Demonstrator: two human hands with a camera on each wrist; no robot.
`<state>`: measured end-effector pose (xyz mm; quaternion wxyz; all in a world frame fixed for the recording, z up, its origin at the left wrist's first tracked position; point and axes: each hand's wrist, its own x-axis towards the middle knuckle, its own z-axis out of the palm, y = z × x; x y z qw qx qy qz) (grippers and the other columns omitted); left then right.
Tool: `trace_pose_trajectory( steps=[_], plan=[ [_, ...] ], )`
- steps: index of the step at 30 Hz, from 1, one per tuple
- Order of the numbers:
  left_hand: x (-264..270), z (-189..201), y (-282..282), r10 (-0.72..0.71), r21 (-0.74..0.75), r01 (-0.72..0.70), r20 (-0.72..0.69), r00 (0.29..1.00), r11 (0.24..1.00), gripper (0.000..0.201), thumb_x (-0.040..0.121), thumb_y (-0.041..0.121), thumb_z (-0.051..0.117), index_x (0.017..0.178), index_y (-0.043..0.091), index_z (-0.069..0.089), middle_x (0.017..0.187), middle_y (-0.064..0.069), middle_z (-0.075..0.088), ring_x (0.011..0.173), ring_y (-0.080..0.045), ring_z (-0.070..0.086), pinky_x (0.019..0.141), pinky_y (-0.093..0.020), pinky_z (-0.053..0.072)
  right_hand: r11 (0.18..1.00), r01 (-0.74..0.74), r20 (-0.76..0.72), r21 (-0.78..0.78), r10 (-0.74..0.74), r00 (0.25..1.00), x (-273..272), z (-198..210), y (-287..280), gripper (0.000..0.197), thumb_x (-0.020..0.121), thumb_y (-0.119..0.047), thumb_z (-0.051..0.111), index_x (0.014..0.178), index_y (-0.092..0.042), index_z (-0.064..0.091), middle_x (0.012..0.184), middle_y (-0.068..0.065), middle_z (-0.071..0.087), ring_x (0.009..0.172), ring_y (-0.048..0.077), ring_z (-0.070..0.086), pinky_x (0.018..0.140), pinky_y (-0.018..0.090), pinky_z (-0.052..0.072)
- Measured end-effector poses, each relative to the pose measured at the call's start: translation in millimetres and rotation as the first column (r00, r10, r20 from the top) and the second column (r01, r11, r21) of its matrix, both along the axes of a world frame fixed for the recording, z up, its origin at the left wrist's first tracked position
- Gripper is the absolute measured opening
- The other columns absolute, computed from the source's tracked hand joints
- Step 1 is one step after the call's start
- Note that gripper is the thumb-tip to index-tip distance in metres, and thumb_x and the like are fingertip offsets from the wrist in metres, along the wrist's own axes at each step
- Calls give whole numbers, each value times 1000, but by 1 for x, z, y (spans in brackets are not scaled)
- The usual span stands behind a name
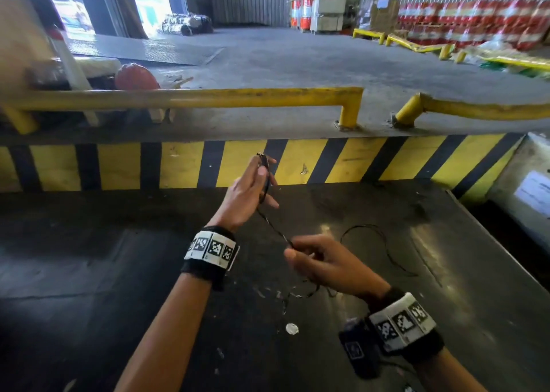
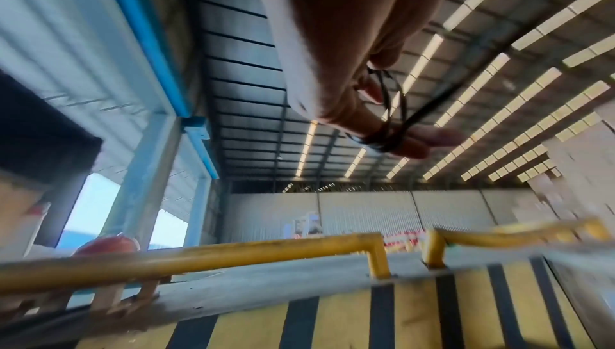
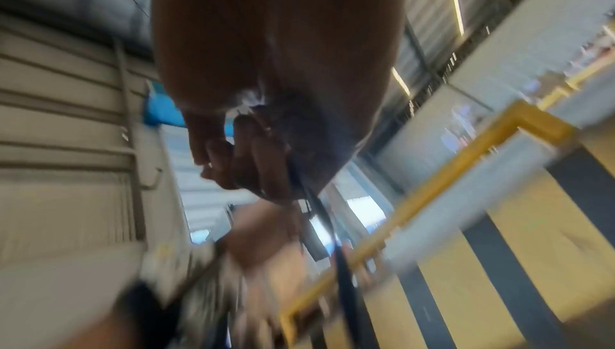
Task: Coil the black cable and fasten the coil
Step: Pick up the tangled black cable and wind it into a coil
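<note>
Right hand point(image 1: 324, 262) pinches black cable point(image 1: 275, 228); left hand point(image 1: 248, 189) raised w/ coil.

Both forearms bare, no sleeves. Left wrist point(image 1: 212, 253): black fabric band, white strip of square black-and-white marker tiles wrapped round it. Right wrist point(image 1: 405, 322): same deal, black band plus white tile strip, with small black box point(image 1: 358, 350) strapped on inner side, pale label on it, too blurry to read.
</note>
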<state>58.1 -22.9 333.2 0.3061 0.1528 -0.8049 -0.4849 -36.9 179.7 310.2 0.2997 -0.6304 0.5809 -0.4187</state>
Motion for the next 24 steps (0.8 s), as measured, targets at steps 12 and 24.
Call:
trace_pose_trajectory(
  steps=[12,24],
  plan=[
    [25,-17,95,-393,312,451,-234,889,836,39,108,30,25,132,8,45,104,-17,66,62,-28,67,64,-40,60,974,205,-19,-94,-207,978,-76,42,-56,29,105,-24,52,96,0,66,73,11,58,63,17,55,61,33,47],
    [12,-13,-14,42,46,-41,-27,999,998,30,112,32,24,130,27,48,101,-18,64,64,-23,74,76,-39,58,989,-61,286,136,20,958,14,-29,-6,32,108,-21,45,79,-9,54,59,-2,38,45,8,35,41,15,34]
  ],
)
